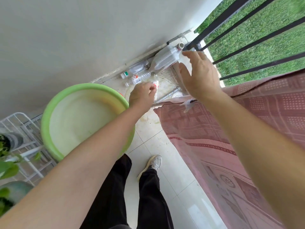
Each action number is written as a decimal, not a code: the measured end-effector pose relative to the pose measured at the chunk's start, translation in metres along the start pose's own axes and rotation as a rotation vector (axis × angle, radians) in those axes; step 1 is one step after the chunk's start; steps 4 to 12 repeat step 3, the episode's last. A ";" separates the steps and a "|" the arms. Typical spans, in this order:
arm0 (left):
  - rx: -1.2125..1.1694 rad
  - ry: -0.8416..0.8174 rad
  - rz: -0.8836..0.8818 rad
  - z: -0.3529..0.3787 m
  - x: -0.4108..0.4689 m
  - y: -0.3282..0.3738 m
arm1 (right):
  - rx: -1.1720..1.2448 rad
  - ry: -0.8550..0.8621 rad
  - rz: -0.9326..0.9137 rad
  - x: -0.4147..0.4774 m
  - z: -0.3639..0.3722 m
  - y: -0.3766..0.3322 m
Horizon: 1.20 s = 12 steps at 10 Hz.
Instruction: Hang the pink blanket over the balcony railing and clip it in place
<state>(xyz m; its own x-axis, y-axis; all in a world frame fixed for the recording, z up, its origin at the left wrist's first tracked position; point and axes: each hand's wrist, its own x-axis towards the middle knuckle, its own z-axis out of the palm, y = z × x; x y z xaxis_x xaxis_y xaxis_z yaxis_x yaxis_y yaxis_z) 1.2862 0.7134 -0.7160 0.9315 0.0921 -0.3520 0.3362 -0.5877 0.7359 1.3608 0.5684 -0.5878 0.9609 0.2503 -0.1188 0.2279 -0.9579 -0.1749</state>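
Observation:
The pink blanket (219, 146) with a woven check pattern hangs over the balcony railing (244, 19) on the right, its near side draping down toward the floor tiles. A small clear clip (188, 104) sits on the blanket's top edge near its left end. My right hand (199, 75) hovers just above that end, fingers spread, holding nothing. My left hand (142, 95) is lower and to the left, above the floor, fingers curled in; I cannot tell whether it holds anything.
A large green basin (49, 113) stands on the floor at left, next to a white wire rack (28, 129) with plants. Several plastic bottles (140, 78) and a big jug (165, 60) lie in the corner by the wall. My feet stand on the tiles below.

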 end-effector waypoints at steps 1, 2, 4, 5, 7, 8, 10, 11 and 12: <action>0.111 0.197 -0.020 -0.023 -0.019 -0.036 | -0.052 0.071 -0.041 -0.031 0.025 -0.007; 0.290 0.238 -0.048 -0.044 -0.051 -0.072 | -0.048 0.108 -0.050 -0.077 0.055 -0.019; 0.401 0.142 -0.061 -0.061 -0.086 -0.092 | -0.099 0.045 -0.047 -0.122 0.068 -0.025; 0.401 0.142 -0.061 -0.061 -0.086 -0.092 | -0.099 0.045 -0.047 -0.122 0.068 -0.025; 0.401 0.142 -0.061 -0.061 -0.086 -0.092 | -0.099 0.045 -0.047 -0.122 0.068 -0.025; 0.401 0.142 -0.061 -0.061 -0.086 -0.092 | -0.099 0.045 -0.047 -0.122 0.068 -0.025; 0.401 0.142 -0.061 -0.061 -0.086 -0.092 | -0.099 0.045 -0.047 -0.122 0.068 -0.025; 0.401 0.142 -0.061 -0.061 -0.086 -0.092 | -0.099 0.045 -0.047 -0.122 0.068 -0.025; 0.401 0.142 -0.061 -0.061 -0.086 -0.092 | -0.099 0.045 -0.047 -0.122 0.068 -0.025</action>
